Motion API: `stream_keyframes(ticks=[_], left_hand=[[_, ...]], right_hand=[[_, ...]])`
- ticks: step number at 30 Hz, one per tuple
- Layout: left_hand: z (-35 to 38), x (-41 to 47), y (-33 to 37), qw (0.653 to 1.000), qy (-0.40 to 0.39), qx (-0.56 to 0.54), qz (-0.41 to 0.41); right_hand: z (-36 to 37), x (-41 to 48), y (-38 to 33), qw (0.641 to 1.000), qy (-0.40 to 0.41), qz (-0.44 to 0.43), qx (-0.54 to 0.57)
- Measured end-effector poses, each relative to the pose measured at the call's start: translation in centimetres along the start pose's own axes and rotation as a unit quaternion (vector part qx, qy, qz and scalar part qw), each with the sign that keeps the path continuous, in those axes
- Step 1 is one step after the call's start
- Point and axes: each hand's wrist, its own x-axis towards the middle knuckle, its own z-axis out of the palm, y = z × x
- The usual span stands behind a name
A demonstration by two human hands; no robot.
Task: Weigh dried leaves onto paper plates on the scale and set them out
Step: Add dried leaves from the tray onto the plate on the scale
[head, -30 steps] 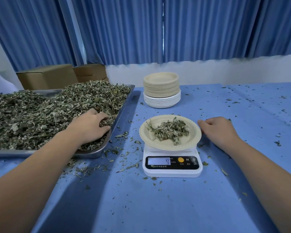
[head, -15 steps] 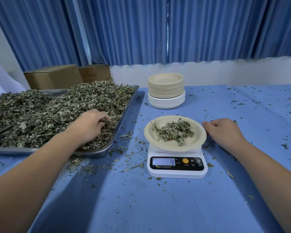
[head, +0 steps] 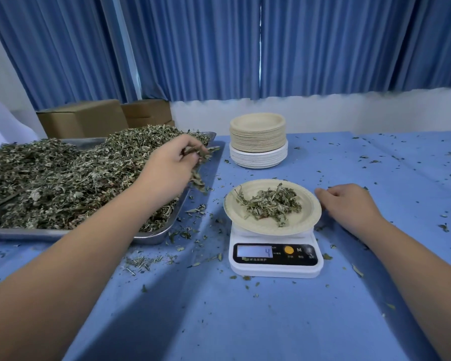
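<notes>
Your left hand (head: 167,165) is pinching dried leaves (head: 196,152), likely light and crumbly, at ten o'clock of the paper plate (head: 310,207) on the scale (head: 275,268). Your right hand (head: 349,204) is resting released at three o'clock.

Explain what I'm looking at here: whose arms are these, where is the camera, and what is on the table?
There is no machine here. A person works bare-handed, and the one camera sits on their head, looking forward and down. The left hand holds a clump of dried leaves above the heaped metal tray. The right hand rests open on the blue table beside the paper plate. That plate sits on the white scale and carries a small leaf pile. The display reads 4. Behind it stands a stack of spare plates, and cardboard boxes stand behind the tray.
</notes>
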Motion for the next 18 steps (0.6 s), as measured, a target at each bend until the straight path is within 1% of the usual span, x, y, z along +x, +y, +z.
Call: stream_keyframes(ticks=[4, 7, 9, 12, 14, 16, 18], left_hand=[[2.8, 0.0, 3.3, 0.996, -0.024, -0.083, 0.016], [5.8, -0.3, 4.6, 0.992, -0.074, -0.099, 0.013], [7.4, -0.7, 4.6, 0.992, -0.104, -0.071, 0.014], [8.0, -1.0, 4.1, 0.988, -0.154, -0.015, 0.007], [7.6, -1.1, 3.5, 0.982, -0.178, 0.052, 0.025], [7.4, -1.1, 2.8, 0.976, -0.183, 0.109, 0.053], [7.2, -1.2, 2.3, 0.977, -0.185, 0.087, 0.067]], right_hand=[[0.0, 0.0, 0.1, 1.0, -0.002, -0.001, -0.002], [0.0, 0.1, 0.1, 1.0, -0.002, -0.003, -0.003], [0.1, 0.1, 0.2, 1.0, -0.003, -0.007, -0.002], [0.1, 0.2, 0.3, 1.0, -0.005, -0.012, 0.0], [0.1, 0.3, 0.3, 1.0, -0.005, -0.013, -0.002], [0.1, 0.4, 0.5, 1.0, -0.002, -0.01, -0.007], [0.1, 0.4, 0.4, 1.0, -0.004, -0.009, -0.008]])
